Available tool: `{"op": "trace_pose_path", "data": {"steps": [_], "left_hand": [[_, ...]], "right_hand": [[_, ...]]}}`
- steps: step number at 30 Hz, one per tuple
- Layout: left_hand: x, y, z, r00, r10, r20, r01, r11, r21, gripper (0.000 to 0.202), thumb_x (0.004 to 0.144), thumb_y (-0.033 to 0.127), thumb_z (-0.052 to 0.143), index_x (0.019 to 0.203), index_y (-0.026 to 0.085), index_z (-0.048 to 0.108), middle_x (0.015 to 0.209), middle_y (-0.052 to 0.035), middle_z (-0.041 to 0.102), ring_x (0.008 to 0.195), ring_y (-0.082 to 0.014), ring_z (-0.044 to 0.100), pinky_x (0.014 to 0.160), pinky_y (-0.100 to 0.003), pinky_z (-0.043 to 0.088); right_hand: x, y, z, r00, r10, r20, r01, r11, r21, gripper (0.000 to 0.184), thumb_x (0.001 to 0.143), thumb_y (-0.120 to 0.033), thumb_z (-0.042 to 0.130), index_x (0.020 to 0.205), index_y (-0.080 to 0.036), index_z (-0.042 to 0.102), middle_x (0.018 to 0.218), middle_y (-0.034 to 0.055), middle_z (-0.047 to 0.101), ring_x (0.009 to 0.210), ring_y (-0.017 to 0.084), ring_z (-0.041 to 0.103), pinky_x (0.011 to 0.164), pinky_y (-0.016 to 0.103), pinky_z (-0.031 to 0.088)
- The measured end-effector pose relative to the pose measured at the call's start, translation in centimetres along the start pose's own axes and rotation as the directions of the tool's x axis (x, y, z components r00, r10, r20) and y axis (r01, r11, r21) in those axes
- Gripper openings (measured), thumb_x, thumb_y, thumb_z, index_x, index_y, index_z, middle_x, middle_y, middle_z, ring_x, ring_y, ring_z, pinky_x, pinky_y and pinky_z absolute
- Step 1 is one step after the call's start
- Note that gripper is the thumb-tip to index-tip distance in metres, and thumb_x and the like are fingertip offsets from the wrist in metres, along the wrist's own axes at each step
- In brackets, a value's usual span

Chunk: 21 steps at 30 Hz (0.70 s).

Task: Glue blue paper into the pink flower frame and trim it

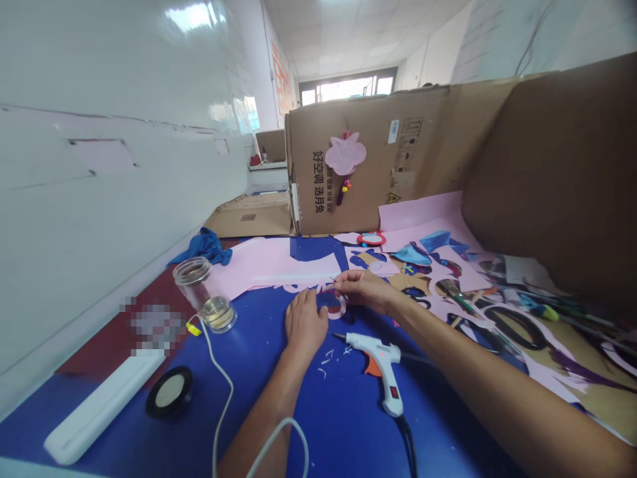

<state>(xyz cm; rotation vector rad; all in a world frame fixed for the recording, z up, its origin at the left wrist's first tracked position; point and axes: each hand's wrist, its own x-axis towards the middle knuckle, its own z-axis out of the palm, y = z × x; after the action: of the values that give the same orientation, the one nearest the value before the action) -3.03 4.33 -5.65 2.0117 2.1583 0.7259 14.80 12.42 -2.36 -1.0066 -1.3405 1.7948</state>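
Note:
My right hand point(365, 290) is closed in a pinch, with a small, thin, dark thing showing at its fingertips, too small to name. Just below them lies a curved pink paper cut-out point(338, 309). My left hand point(307, 320) rests palm down on the blue tabletop point(338, 418), thumb apart and fingertips over the edge of the pink paper strips point(293, 287). A white hot glue gun point(381, 362) with an orange trigger lies on its side below both hands, its nozzle pointing left. Several white scraps point(327, 360) lie beside the nozzle.
On the left stand a glass cup point(219, 314), a roll of black tape point(169, 392), a white bar-shaped device point(104, 408) and a blue cloth point(206, 247). Paper cut-outs and scissors point(515, 326) clutter the right. Cardboard point(368, 179) walls the back; a white cable point(223, 378) crosses the front.

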Motion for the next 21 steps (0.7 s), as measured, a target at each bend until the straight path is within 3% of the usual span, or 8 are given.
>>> {"op": "trace_pose_path", "data": {"steps": [10,15,18,21], "left_hand": [[0.1,-0.2,0.2,1.0,0.006,0.005,-0.006,1.0,-0.003,0.045,0.094,0.025,0.062,0.139,0.023,0.063,0.15,-0.012,0.062,0.142,-0.0293,0.053,0.118,-0.045,0.04],[0.2,0.2,-0.2,1.0,-0.005,-0.013,0.005,0.999,-0.032,0.039,0.098,0.033,0.06,0.134,0.024,0.068,0.154,-0.0129,0.059,0.143,-0.03,0.052,0.118,-0.047,0.04],[0.0,0.6,-0.6,0.999,0.041,-0.033,-0.044,0.996,-0.081,0.037,0.098,0.039,0.06,0.132,0.026,0.07,0.154,-0.0097,0.059,0.143,-0.028,0.052,0.117,-0.044,0.041],[-0.2,0.9,-1.0,0.991,0.123,-0.045,-0.128,0.982,-0.141,0.041,0.091,0.041,0.071,0.13,0.029,0.069,0.143,-0.0064,0.067,0.131,-0.0264,0.061,0.11,-0.04,0.047]], "right_hand": [[0.0,0.3,0.1,1.0,0.021,0.001,-0.021,0.997,0.069,0.023,0.069,-0.026,0.093,0.079,-0.019,0.072,0.075,0.001,0.074,0.065,0.012,0.063,0.061,0.023,0.049],[0.2,0.5,0.3,1.0,-0.003,-0.01,0.004,0.995,0.1,0.025,0.067,-0.026,0.093,0.079,-0.02,0.072,0.076,0.0011,0.074,0.066,0.013,0.064,0.062,0.025,0.051],[0.4,0.5,0.4,1.0,-0.016,-0.018,0.018,0.993,0.114,0.027,0.066,-0.026,0.094,0.08,-0.02,0.071,0.075,0.0007,0.073,0.065,0.014,0.065,0.063,0.026,0.051],[0.5,0.4,0.7,1.0,-0.026,-0.003,0.027,0.992,0.124,0.029,0.065,-0.028,0.095,0.08,-0.02,0.071,0.076,0.0015,0.074,0.067,0.015,0.066,0.065,0.027,0.053]]}}
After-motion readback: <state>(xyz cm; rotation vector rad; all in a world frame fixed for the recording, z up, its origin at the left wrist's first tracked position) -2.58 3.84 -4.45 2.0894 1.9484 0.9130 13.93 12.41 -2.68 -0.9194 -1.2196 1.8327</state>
